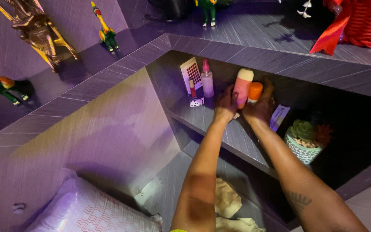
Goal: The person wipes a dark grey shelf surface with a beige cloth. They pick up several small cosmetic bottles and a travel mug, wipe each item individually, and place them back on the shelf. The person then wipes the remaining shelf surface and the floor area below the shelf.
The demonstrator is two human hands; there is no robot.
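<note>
Both arms stretch forward and down into the recessed grey shelf (220, 129), forearms nearly parallel, wrists close together. The left hand (225, 105) is wrapped around the lower part of a tall pink bottle with a pale cream cap (242, 87), fingers curled on its left side, and the bottle stands upright on the shelf board. The right hand (260, 107) sits just beside it, fingers curved up behind a short orange-capped container (254, 91); it touches the container, though whether it truly grips it I cannot tell. The two bottles stand side by side, touching or nearly so, right between the hands.

Just left of the left hand stands a slim clear bottle with a pink pump top (207, 79), and beyond that a white card with red dots (191, 72) leans against the back wall. To the right of the right hand lies a flat pale purple sachet (278, 117), and further right, near the right forearm, a patterned teal pot (302, 149) holds green and reddish succulents on pale gravel. Below the arms, crumpled cream cloth (226, 199) lies on the lower level.
</note>
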